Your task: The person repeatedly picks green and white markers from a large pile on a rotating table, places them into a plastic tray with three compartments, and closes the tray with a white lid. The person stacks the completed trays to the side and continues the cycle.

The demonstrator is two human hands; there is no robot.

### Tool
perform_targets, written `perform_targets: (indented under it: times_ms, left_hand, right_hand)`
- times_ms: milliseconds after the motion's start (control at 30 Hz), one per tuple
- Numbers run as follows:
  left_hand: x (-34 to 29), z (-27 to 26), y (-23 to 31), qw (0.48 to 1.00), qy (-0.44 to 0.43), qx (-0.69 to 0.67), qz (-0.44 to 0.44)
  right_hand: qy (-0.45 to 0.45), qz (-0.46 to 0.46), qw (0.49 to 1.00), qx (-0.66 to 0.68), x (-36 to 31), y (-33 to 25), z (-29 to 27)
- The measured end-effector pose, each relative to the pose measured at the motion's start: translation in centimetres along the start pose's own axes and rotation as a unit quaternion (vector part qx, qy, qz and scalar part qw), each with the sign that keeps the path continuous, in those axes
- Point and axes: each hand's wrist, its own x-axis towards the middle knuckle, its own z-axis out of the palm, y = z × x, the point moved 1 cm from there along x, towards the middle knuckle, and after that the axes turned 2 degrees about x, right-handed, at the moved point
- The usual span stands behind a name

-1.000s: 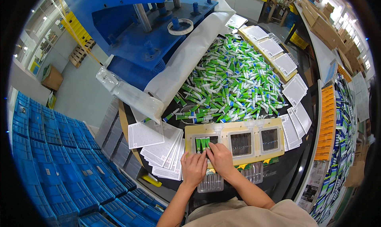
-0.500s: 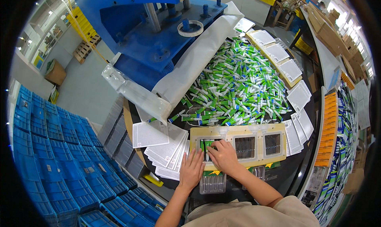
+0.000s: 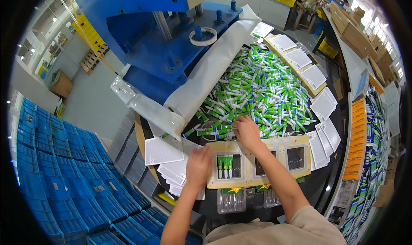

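At the black table (image 3: 319, 180), the worker's right hand (image 3: 246, 130) is at the heap of tubes (image 3: 262, 90), the left hand (image 3: 199, 164) by the yellow tray (image 3: 227, 184).

Nearest the worker, clear blister shells (image 3: 231, 201) lie just below the tray, whose left window holds three green tubes (image 3: 225, 162) side by side, nozzles toward the worker. The left hand, at the tray's left end, is blurred; I can't tell whether its fingers are together. Beyond the tray, the right hand's fingers bunch at the heap's near edge, though whether they're clamped on a tube I can't tell. Behind, the green, white and blue heap spreads beside a white sheet (image 3: 216, 65) and the blue press (image 3: 143, 58).
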Motion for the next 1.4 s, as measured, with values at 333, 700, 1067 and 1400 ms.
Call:
perform_targets:
  times_ms: [333,700,1067,1400]
  left_hand:
    - [8.6,2.4,-5.6,0.995,-0.062,0.064,0.05]
    - [-0.9,-3.2,1.3,0.691,-0.036,-0.641,-0.332]
    - [-3.6,-1.8,8.7,0.972,0.006,-0.235,0.012]
    - [-3.1,2.9,8.2,0.992,0.018,-0.037,0.115]
  right_hand:
    - [0.035,0.015,0.998,0.054,-0.8,0.9,-2.6]
    - [0.072,0.008,0.997,0.021,-14.5,-6.0,-1.1]
    - [0.141,0.084,0.985,-0.06,-7.8,0.0,-4.1]
    - [-0.104,-0.062,0.987,-0.111,-1.9,5.5,-5.0]
